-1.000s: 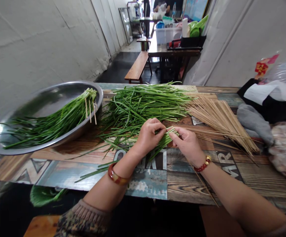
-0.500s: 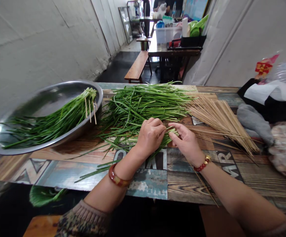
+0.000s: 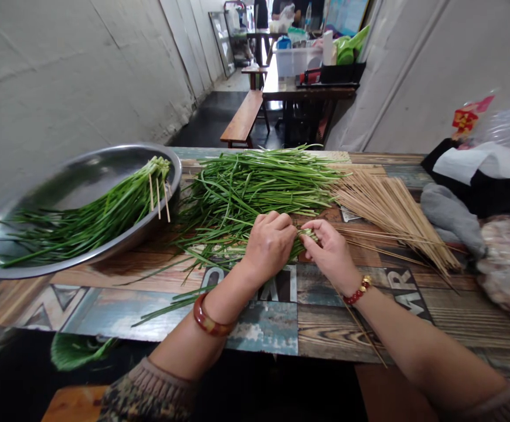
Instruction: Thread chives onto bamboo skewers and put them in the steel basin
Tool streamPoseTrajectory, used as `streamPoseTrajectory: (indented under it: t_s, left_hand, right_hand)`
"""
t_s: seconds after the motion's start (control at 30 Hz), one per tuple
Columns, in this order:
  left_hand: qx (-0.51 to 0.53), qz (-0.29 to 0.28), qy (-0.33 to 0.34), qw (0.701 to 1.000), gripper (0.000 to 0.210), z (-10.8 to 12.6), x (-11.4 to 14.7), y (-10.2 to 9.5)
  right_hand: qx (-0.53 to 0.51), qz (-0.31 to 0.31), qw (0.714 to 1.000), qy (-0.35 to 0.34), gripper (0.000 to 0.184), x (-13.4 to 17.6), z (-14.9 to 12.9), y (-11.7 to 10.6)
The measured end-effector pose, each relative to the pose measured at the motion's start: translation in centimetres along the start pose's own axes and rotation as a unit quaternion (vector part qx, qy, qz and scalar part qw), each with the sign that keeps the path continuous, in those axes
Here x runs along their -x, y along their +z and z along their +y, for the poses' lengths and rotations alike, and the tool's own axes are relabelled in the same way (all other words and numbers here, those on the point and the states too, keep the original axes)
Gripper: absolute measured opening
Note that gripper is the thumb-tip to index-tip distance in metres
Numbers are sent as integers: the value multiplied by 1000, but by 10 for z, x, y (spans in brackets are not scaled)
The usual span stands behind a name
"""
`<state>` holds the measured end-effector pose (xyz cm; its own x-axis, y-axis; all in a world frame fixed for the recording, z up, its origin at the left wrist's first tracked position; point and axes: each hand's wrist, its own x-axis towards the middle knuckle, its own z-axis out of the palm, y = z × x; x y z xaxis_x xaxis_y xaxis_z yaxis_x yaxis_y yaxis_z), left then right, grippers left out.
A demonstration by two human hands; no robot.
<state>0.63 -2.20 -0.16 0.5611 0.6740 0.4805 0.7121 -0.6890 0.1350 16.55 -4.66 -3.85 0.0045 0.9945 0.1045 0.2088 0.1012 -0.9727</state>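
Observation:
My left hand [image 3: 270,243] is closed around a small bunch of garlic chives [image 3: 306,234], whose pale stem ends stick out to the right. At those ends, my right hand [image 3: 330,252] pinches the stems between thumb and fingers. The leaf side of the bunch is mostly hidden under my left hand. Just beyond both hands lies a large heap of loose garlic chives [image 3: 255,181]. To the right, a fan of bamboo skewers [image 3: 395,211] lies on the table, a few reaching towards my right hand. One thin skewer [image 3: 363,328] slants below my right wrist.
At left, a steel basin [image 3: 101,153] holds skewered chives [image 3: 92,217]. A grey cloth [image 3: 451,217] and a plastic bag of pale pieces [image 3: 507,264] sit at the right end of the patterned table [image 3: 264,334]. Behind are a bench [image 3: 244,117] and another table [image 3: 310,92].
My fingers have shifted slightly at the stem ends, and the bunch sits a little more tucked between both hands. The view has moved slightly; the basin and heap look the same.

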Motion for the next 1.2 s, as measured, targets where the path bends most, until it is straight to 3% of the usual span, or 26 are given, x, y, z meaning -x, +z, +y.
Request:
streamPoseTrajectory:
  t_s: [0.2, 0.4, 0.53, 0.63, 0.73, 0.93, 1.2]
  left_hand:
    - [198, -12, -67, 978, 17, -3, -2, 0]
    - [356, -51, -127, 925, 21, -11, -5, -7]
    - [427, -7, -188, 884, 17, -19, -5, -12]
    - [470, 14, -249, 847, 17, -22, -5, -13]
    - [496, -4, -301, 815, 20, -20, -5, -11]
    - [517, -57, -320, 792, 28, -13, -9, -14]
    - [576, -124, -304, 749, 39, -16, -8, -13]
  right_hand:
    - [-32, 13, 999, -23, 26, -6, -2, -6]
    - [-71, -54, 996, -26, 32, -2, -14, -10]
    - [-89, -71, 993, -24, 41, -1, -17, -13]
    - [-42, -96, 994, -28, 36, -2, -20, -17]
    - [53, -112, 991, -47, 26, -2, -27, -21]
    - [152, -67, 979, -120, 19, 1, -33, -21]
    - [164, -49, 977, -129, 20, 2, -26, -16]
